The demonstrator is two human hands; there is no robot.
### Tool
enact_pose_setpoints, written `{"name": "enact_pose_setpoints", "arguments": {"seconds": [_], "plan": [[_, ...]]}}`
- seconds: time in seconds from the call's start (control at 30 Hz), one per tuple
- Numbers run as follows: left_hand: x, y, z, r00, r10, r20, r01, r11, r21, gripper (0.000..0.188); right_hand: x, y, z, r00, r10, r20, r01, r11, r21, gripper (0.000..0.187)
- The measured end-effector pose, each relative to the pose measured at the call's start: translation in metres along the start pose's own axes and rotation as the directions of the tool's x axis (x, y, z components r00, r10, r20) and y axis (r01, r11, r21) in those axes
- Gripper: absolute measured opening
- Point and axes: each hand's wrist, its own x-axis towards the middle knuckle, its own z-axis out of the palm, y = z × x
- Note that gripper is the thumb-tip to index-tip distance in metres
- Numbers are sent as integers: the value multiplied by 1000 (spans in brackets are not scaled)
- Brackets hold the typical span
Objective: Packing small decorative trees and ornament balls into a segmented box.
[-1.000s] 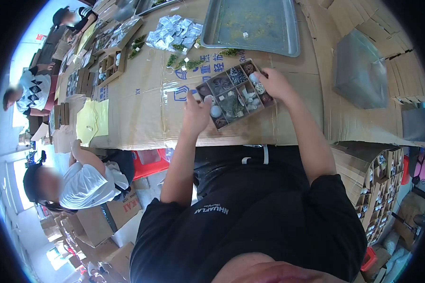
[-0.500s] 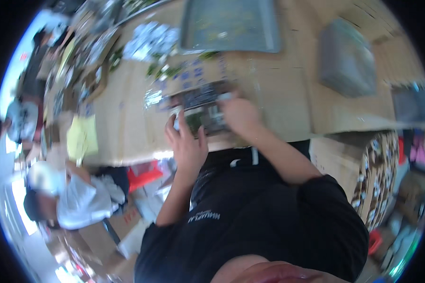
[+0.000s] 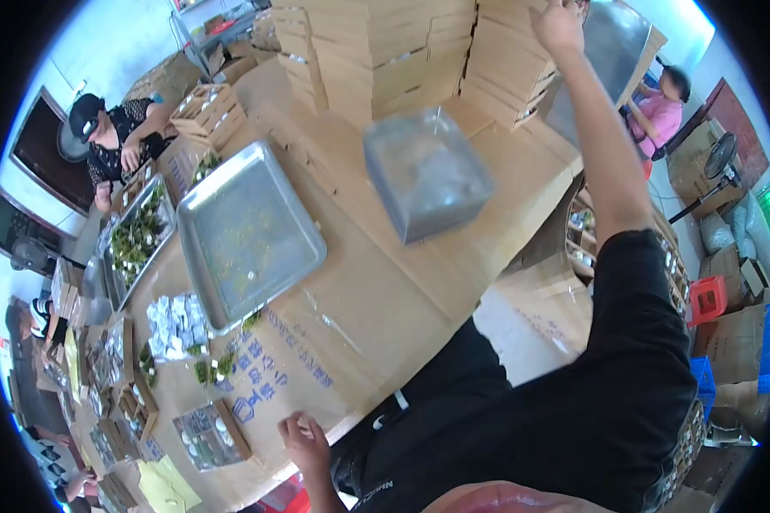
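My right arm stretches far to the upper right. There my right hand (image 3: 559, 27) is bent round the top part of a stack of slatted wooden crates (image 3: 509, 64); the picture's top edge cuts off some fingers. At the table's front edge, my left hand (image 3: 306, 440) holds nothing I can see, its fingers loosely curled and slightly apart. Left of it lies a shallow wooden box (image 3: 212, 436) with divided sections holding green, grey and white pieces. A pile of small white-grey packets (image 3: 178, 327) and bits of green moss (image 3: 214, 369) lie beyond the box.
A grey metal tray (image 3: 304, 248) takes up the table's middle left, with a second tray of moss (image 3: 137, 239) beside it. A clear plastic block-shaped container (image 3: 428, 179) stands before tall crate stacks (image 3: 419, 64). Co-workers are at the far left and upper right.
My view has swung to the right. My right hand has left the wooden box and reached up to the crate stack. My left hand has come off the box and rests apart from it.
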Motion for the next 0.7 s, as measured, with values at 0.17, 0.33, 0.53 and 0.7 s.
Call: {"name": "enact_pose_setpoints", "arguments": {"seconds": [0.17,0.33,0.53,0.7], "plan": [[9,25,22,1000,-27,11,27,998,-58,24,101,135,42,946,-81,315,267,747,-608,35],[27,55,16,999,8,48,-5,998,-66,18,100,159,30,969,-154,191,226,864,-451,32],[49,95,-11,968,226,-111,-243,952,-187,18,-36,39,-84,943,-290,162,321,921,-222,24],[38,164,-40,691,637,-342,-706,696,-129,40,-214,-93,-133,890,-452,59,425,869,253,9]]}}
